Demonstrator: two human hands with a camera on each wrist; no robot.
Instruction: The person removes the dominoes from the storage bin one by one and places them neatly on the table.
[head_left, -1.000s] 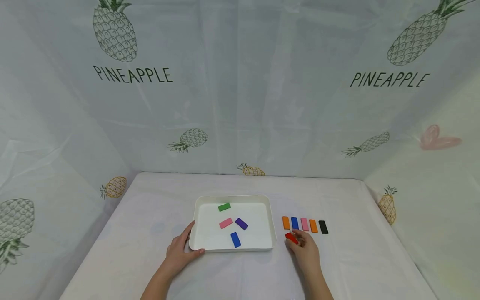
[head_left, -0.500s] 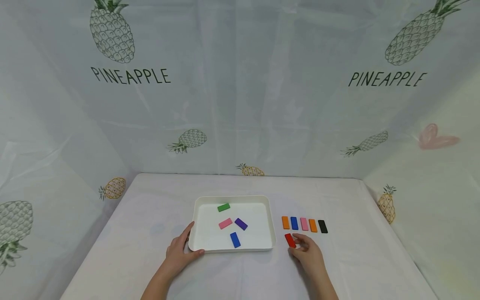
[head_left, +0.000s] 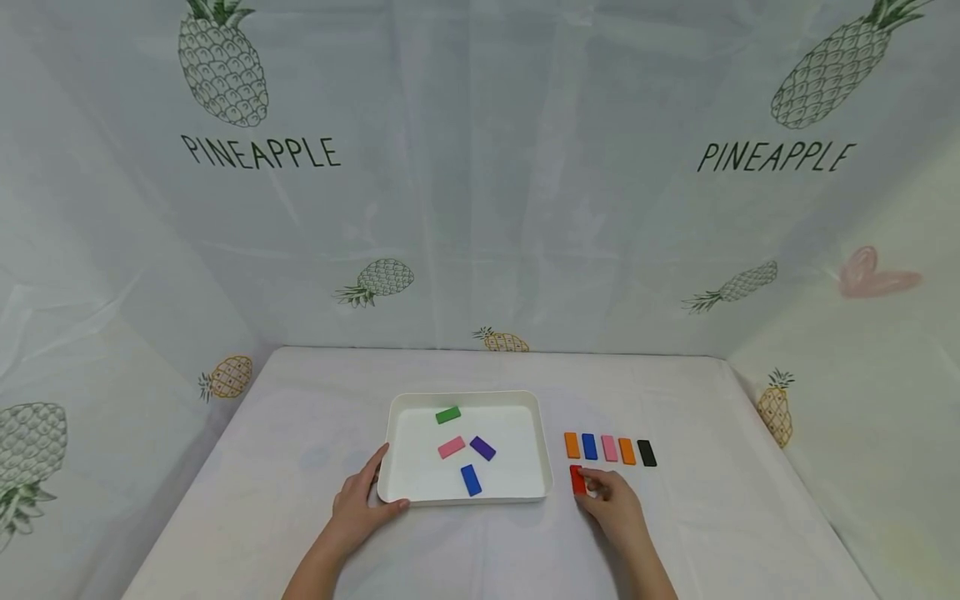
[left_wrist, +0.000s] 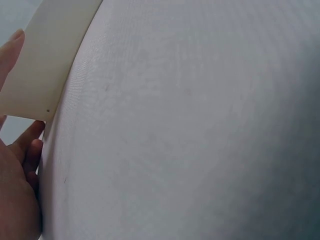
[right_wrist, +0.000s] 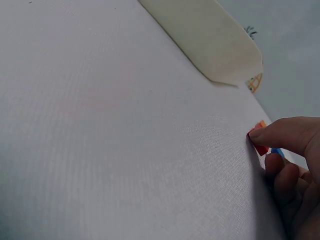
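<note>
In the head view my left hand [head_left: 352,507] grips the front left corner of a white tray [head_left: 491,502], thumb at the front rim and fingers along the left side. The left wrist view shows the thumb against the tray's outer wall [left_wrist: 50,65]. To the right of the tray, my right hand [head_left: 617,504] pinches a small flat red block [head_left: 577,481] by its ends between thumb and forefinger, close over the cloth. From the right wrist, the red block [right_wrist: 261,148] shows beneath the thumb, partly covered by it.
Behind the red block runs a row: an orange block [head_left: 572,445], a blue block [head_left: 589,447], a pink block [head_left: 609,448], another orange block [head_left: 627,452] and a black block [head_left: 647,453]. Green [head_left: 448,415], pink, purple and blue blocks lie in the tray.
My right hand has shifted slightly back from the row and turned the red block from slanted to nearly upright in the head view, lined up with the row. The left hand stays put.
</note>
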